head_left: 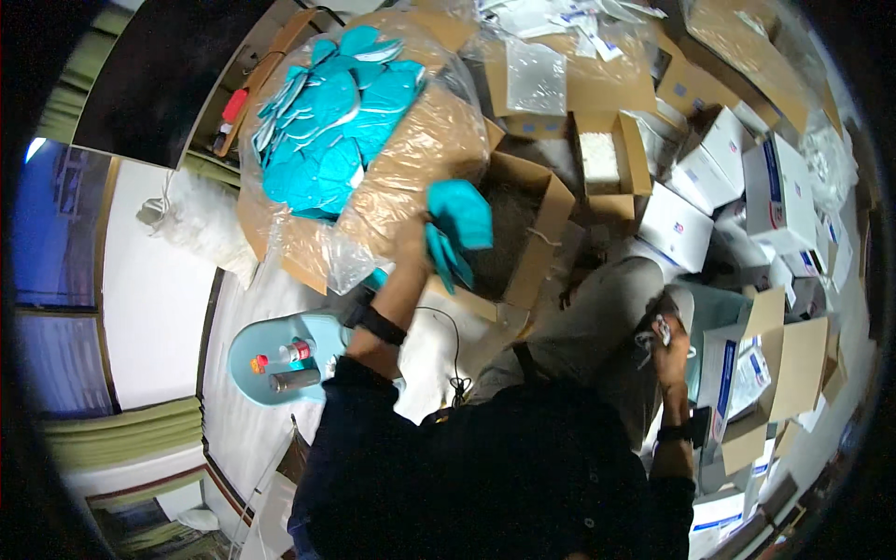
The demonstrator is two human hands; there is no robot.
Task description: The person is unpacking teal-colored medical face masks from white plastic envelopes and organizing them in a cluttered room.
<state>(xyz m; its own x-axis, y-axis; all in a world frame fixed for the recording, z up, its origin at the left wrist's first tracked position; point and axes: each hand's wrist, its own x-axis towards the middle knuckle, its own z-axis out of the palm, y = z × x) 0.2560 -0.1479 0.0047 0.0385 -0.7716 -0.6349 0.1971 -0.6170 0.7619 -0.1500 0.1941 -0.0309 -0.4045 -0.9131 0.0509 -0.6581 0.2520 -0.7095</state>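
Note:
My left hand (412,245) is closed on several teal folded face masks (461,217), which fan out to the right of its fingers. They are held beside a large plastic-lined carton (406,159), over the near left edge of an open brown box (509,210). A big heap of the same teal masks (322,121) lies on the carton's clear plastic. Over my right knee, my right hand (670,355) is closed around some thin white cords (644,342); loose ends stick out on its left side.
A light-blue plastic stool (245,364) on the left bears a bottle (297,351) and a dark cylinder (294,380). White boxes (677,227) crowd the right, with an open carton (803,369) lower down. A small box of white pieces (599,159) stands beyond my knee. A cable (457,350) trails in front of me.

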